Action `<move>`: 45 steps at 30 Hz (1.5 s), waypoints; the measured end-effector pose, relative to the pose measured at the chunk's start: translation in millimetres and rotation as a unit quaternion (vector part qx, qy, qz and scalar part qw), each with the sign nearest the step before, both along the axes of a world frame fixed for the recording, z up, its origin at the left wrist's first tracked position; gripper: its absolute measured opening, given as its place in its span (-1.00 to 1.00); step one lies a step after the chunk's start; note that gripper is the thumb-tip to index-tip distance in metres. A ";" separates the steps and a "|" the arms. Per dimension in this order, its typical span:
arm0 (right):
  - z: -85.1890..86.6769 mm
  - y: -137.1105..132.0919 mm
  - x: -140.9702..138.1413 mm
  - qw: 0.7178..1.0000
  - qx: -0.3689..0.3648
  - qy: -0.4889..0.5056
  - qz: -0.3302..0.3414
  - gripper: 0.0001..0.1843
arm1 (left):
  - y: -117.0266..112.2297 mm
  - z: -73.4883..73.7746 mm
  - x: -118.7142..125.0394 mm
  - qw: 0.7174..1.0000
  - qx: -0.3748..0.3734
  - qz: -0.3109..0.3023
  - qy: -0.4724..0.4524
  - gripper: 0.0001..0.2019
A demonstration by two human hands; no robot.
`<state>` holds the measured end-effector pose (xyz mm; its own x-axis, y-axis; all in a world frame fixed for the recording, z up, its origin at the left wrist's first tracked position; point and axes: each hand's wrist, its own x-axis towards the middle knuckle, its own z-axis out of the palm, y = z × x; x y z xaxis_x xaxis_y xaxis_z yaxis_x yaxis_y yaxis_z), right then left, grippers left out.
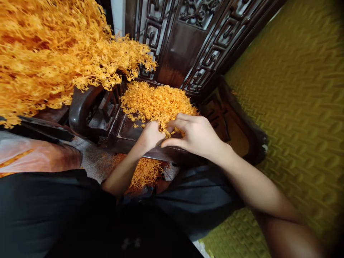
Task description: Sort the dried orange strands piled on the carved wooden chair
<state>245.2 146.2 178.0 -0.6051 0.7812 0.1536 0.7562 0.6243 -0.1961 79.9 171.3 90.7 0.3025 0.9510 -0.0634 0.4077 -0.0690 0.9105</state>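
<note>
My left hand (153, 136) is closed, its fingers curled around the lower end of an orange, flower-tipped plastic sprig (166, 129). Just to its right is my right hand (197, 135), with thumb and fingers parted around the sprig's tips. Whether its fingertips touch the sprig is hard to tell. Directly behind both hands lies a heap of similar orange sprigs (158, 102) on the seat of a dark carved wooden chair (129, 130).
A far larger mass of orange sprigs (48, 46) rises at the left, beside the chair's curved armrest (77, 111). More orange pieces (146, 172) lie below the seat. A translucent bag (40, 154) stands at lower left. Yellow-green textured matting (301, 100) covers the right side.
</note>
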 end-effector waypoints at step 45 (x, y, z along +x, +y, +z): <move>9.9 -1.8 29.7 0.915 -0.186 0.331 -0.137 -0.64 | 4.3 -23.6 14.3 0.917 -0.115 -0.115 -0.364 -0.57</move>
